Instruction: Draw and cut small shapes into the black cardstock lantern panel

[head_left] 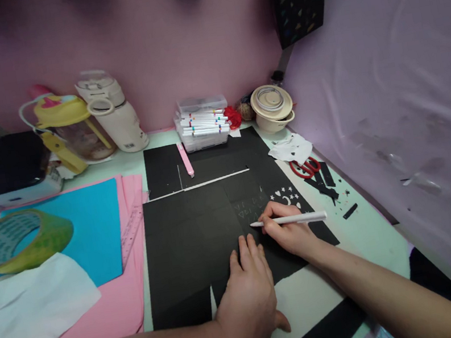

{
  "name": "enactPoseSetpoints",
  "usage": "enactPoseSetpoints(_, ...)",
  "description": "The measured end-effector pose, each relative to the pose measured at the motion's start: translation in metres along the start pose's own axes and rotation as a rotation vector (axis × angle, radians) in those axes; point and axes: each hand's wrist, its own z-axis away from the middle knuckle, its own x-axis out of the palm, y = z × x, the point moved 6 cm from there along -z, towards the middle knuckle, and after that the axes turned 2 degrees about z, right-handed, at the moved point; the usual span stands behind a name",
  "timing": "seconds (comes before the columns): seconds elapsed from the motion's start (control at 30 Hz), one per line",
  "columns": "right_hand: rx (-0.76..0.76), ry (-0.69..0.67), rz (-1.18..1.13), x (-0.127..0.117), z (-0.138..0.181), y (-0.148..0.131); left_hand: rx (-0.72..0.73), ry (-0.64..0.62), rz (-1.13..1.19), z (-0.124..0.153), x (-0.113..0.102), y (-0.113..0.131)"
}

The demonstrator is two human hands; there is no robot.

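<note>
Counts: two hands (left hand (248,292), right hand (285,231)); one white pen (290,220), between the right fingers; one pair of red scissors (306,167), just right of the fingers; one pink cutter (185,160) and one marker box (203,123), beyond the fingertips; two bottles, a yellow bottle (67,129) and a white bottle (115,115), and one tape roll (17,241), well left of the fingers

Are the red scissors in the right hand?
No, the right hand holds a white pen; the scissors lie untouched beyond it.

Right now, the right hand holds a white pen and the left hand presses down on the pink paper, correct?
The paper is wrong: the head view shows the left hand pressing the black paper. The right hand does hold the white pen.
</note>
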Motion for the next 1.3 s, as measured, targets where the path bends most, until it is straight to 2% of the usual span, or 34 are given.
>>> enactPoseSetpoints(0.27, -0.029, -0.021, 0.009, -0.0005, 0.0006, -0.0029, 0.002, -0.004, 0.011, -0.0001, 0.0, -0.0002)
enactPoseSetpoints(0.53, 0.018, -0.013, -0.063, -0.0004, 0.0016, 0.0027, -0.004, 0.0, 0.021, 0.0002, -0.0009, 0.0)
enactPoseSetpoints(1.3, -0.068, -0.042, -0.023, 0.0026, 0.0021, -0.0006, -0.007, -0.027, 0.022, -0.0016, -0.002, 0.0005)
